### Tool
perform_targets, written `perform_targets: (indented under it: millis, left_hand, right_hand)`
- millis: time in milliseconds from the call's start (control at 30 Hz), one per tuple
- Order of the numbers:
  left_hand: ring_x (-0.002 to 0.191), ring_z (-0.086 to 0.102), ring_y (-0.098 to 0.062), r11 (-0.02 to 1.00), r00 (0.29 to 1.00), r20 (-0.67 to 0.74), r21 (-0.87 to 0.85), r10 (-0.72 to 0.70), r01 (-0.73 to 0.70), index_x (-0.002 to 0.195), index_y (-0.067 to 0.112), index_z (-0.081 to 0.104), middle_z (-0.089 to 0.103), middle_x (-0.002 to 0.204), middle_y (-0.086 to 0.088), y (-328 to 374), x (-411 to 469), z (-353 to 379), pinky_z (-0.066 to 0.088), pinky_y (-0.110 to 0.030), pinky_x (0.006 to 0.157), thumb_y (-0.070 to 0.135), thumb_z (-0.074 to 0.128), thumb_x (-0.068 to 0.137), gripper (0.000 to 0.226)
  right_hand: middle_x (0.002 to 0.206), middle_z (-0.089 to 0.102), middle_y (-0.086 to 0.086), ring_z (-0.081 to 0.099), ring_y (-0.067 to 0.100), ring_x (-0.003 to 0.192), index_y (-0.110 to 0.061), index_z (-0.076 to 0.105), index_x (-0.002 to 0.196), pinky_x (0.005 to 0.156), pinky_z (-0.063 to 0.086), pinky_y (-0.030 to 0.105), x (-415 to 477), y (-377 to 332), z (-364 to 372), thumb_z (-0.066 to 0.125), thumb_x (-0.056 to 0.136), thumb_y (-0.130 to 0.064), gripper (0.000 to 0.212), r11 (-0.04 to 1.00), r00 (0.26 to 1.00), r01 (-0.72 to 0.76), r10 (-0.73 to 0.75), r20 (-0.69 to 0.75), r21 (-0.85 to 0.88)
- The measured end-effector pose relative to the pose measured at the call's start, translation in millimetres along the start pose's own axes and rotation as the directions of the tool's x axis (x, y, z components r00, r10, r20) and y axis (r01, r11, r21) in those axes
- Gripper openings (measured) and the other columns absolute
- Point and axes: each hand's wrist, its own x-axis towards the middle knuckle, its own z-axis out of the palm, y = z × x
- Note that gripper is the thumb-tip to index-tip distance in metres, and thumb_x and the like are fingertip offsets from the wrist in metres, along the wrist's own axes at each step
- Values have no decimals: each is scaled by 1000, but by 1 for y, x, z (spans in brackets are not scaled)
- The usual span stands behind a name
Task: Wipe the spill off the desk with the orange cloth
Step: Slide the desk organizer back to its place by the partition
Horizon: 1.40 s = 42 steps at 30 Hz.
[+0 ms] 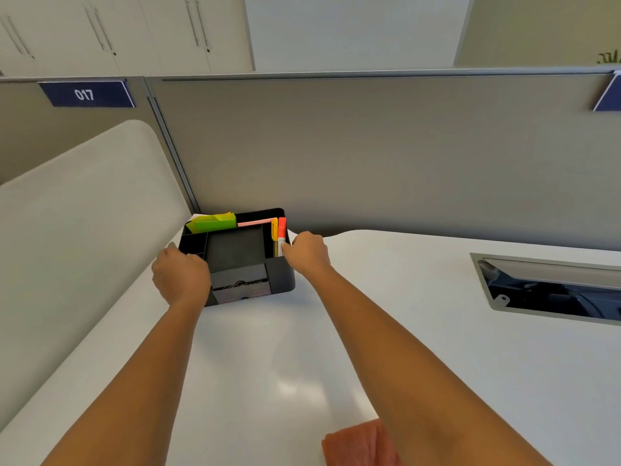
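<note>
A black organizer (242, 257) stood against the partition (369, 156); both hands, left (179, 279) and right (309, 252), apparently gripped its sides, orange cloth (359, 443) lying apart.

From the head camera I see both arms stretched forward over the white desk (437, 331). My left hand (179, 275) grips the left wall of a black desk organiser (235, 257), and my right hand (309, 252) holds its right wall, fingers curled over the rim. The organiser sits in the far corner against the grey partition (369, 156). Green and yellow sticky notes (213, 222) stand in its back left compartment; an orange highlighter (281, 230) stands at the right side, just beside my right fingers. The orange cloth (356, 443) lies on the desk near the bottom edge, partly under my right forearm. A cable hatch (551, 287) lies open at right.
</note>
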Motion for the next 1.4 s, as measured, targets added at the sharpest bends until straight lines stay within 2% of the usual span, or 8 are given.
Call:
perform_targets:
  millis: [133, 233, 333, 633, 900, 1000, 1200, 1400]
  left_hand:
    - [103, 54, -47, 973, 972, 111, -76, -209, 218, 118, -4, 55, 57, 116, -30, -7, 9, 2, 42, -42, 73, 0, 42, 87, 34]
    - [101, 56, -47, 964, 967, 102, -111, -232, 243, 117, -3, 59, 59, 113, -30, -6, 11, 0, 44, -42, 73, -4, 43, 86, 36]
    - [99, 56, -47, 967, 972, 115, -125, -206, 220, 118, 1, 61, 60, 112, -29, -1, 8, -2, 46, -42, 75, -7, 41, 85, 39]
    - [88, 55, -43, 981, 979, 204, -185, -16, 55, 109, 0, 65, 62, 104, -29, 71, -33, 16, 41, -38, 69, -7, 39, 84, 37]
    - [75, 45, -33, 967, 919, 368, -251, 143, -50, 97, -1, 66, 63, 100, -26, 148, -97, 66, 36, -32, 64, -4, 39, 84, 30]
    - [77, 50, -34, 958, 892, 405, -274, 198, -88, 98, -2, 65, 65, 99, -26, 165, -115, 86, 37, -32, 64, -3, 40, 86, 28]
    - [83, 56, -34, 949, 866, 438, -294, 241, -116, 106, 1, 65, 66, 104, -24, 177, -137, 115, 39, -31, 67, 0, 41, 90, 29]
    - [95, 61, -37, 947, 863, 431, -284, 264, -148, 112, 1, 63, 66, 107, -22, 180, -146, 127, 41, -30, 70, 3, 42, 93, 29]
  right_hand:
    - [106, 66, 16, 63, 25, 91, 0, 61, 112, 59, 43, 23, 3, -1, 7, 52, 95, -23, 30, 999, 999, -36, 37, -12, 28]
    - [115, 64, 17, 63, 30, 105, -1, 59, 116, 79, 51, 31, 0, -3, 6, 53, 94, -20, 30, 1000, 999, -25, 25, -44, 1]
    - [118, 63, 17, 62, 31, 107, -2, 58, 118, 85, 51, 33, -3, -2, -1, 53, 94, -19, 30, 999, 997, -31, 29, -66, -30]
    - [109, 65, 19, 63, 33, 98, 2, 63, 106, 73, 47, 34, -14, 42, -79, 49, 94, -12, 24, 993, 975, -121, 117, -187, -10]
    - [101, 66, 22, 52, 27, 75, 5, 64, 99, 60, 40, 28, -17, 115, -169, 47, 93, -7, 21, 963, 916, -264, 236, -325, -46]
    - [94, 65, 22, 54, 28, 73, 4, 63, 90, 48, 38, 24, -16, 143, -189, 46, 91, -4, 18, 952, 900, -303, 269, -344, -49]
    - [80, 55, 15, 54, 28, 73, -8, 44, 60, 49, 35, 22, -21, 178, -202, 46, 92, -7, 32, 940, 878, -333, 283, -387, -68]
    - [94, 65, 19, 55, 25, 76, 3, 64, 97, 66, 42, 28, -22, 196, -199, 46, 95, -12, 24, 942, 865, -333, 288, -411, -41]
